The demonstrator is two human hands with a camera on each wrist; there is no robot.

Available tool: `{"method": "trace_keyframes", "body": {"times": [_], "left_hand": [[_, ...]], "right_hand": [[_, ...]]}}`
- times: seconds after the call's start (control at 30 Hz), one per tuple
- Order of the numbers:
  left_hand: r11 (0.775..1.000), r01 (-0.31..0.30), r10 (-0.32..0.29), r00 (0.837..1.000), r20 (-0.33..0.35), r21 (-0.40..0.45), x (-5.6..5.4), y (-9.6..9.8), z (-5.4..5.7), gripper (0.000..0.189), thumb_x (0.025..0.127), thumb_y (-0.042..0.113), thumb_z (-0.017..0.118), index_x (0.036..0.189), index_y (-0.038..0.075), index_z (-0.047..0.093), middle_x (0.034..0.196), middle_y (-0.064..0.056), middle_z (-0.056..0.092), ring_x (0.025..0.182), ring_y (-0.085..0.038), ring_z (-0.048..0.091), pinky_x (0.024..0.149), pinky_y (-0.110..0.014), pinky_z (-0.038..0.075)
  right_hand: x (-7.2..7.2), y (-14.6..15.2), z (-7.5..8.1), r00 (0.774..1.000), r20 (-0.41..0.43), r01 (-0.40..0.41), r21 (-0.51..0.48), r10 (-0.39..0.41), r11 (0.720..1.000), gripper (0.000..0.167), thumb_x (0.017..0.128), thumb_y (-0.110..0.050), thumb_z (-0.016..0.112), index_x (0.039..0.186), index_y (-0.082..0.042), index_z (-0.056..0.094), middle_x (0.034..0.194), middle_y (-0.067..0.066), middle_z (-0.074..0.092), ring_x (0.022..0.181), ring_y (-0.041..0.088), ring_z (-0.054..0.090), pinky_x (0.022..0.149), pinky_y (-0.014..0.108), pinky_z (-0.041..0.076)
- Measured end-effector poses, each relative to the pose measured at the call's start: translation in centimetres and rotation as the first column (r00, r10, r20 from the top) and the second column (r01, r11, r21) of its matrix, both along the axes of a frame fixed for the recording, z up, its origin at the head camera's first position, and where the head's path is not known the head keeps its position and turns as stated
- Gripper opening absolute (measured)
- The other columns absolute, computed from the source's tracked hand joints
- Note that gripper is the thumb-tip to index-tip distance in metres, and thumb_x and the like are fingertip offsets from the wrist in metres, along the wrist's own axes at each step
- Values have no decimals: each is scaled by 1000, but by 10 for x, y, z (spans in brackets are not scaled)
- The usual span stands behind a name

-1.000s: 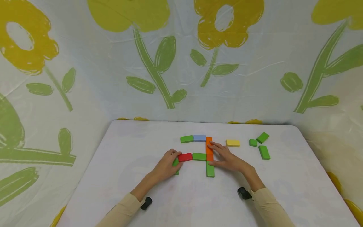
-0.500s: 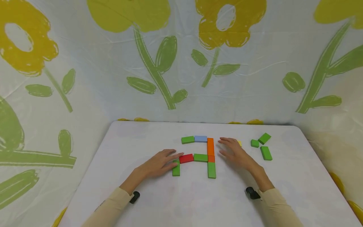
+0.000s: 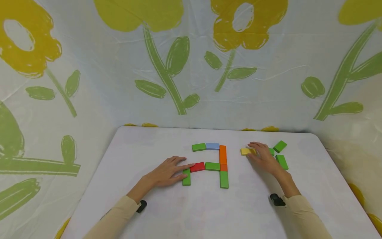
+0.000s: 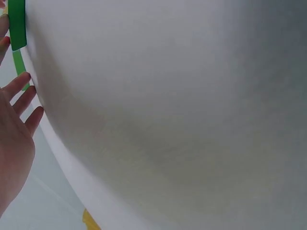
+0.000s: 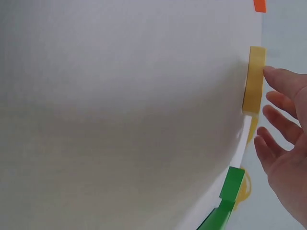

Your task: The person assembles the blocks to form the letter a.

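My left hand (image 3: 167,171) lies with fingers extended at the left end of a row of flat blocks. Its index fingertip reaches the red block (image 3: 197,167), and its thumb overlaps the upright green block (image 3: 186,179). On the right, my right hand (image 3: 265,159) is at the yellow block (image 3: 244,151), thumb along the near side and index finger along the far side. The right wrist view has the thumb tip beside the yellow block (image 5: 254,81), the other fingers loosely bent. In the left wrist view the left hand (image 4: 17,139) shows only partly.
Between the hands, a green block (image 3: 213,166) joins the red one to an orange column (image 3: 222,154) with another green block (image 3: 224,179) below. A blue block (image 3: 213,146) and a green one (image 3: 199,147) run along the top. Several green blocks (image 3: 280,146) lie far right.
My right hand has left the orange column and moved right to the yellow block. My left hand has loosened and spread its fingers over the green and red blocks.
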State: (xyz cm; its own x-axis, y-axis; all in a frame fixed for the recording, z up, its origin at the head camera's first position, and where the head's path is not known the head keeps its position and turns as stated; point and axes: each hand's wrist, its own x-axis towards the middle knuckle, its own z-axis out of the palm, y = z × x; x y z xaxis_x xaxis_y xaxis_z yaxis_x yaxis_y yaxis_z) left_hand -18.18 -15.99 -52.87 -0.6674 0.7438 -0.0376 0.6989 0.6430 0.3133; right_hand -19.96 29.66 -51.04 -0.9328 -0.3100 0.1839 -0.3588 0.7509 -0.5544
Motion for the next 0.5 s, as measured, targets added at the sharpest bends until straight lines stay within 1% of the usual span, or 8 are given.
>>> {"method": "trace_keyframes", "body": {"times": [0.1,0.2,0.33,0.5], "left_hand": [[1000,5,-5,1000,2,6,1,1,3,55,106,48,50,158,34,42,157,-8,41,144,-31,38,118,-53,31],[1000,6,-6,1000,22,7,1,1,6,55,106,47,52,158,33,42,158,-8,41,144,-31,37,118,-54,32],[1000,6,-6,999,37,-1,1,1,8,55,105,46,53,158,32,42,158,-8,40,144,-31,36,117,-54,33],[1000,5,-4,999,38,-16,1,1,8,55,106,46,52,158,33,41,159,-8,39,145,-31,36,117,-53,33]], "right_hand": [[-1,5,-3,1000,12,-5,8,5,1000,42,97,-3,69,133,12,57,136,33,56,128,52,45,107,67,35],[-1,7,-4,1000,25,-9,14,9,1000,40,98,-5,68,133,13,57,132,33,59,125,52,50,105,66,38],[0,8,-6,999,38,-7,13,6,1000,40,100,-7,66,133,13,57,131,33,60,125,52,51,105,65,39],[1,8,-7,1000,31,1,0,-1,1000,38,100,-7,67,131,14,59,129,33,61,124,52,53,104,65,40]]}}
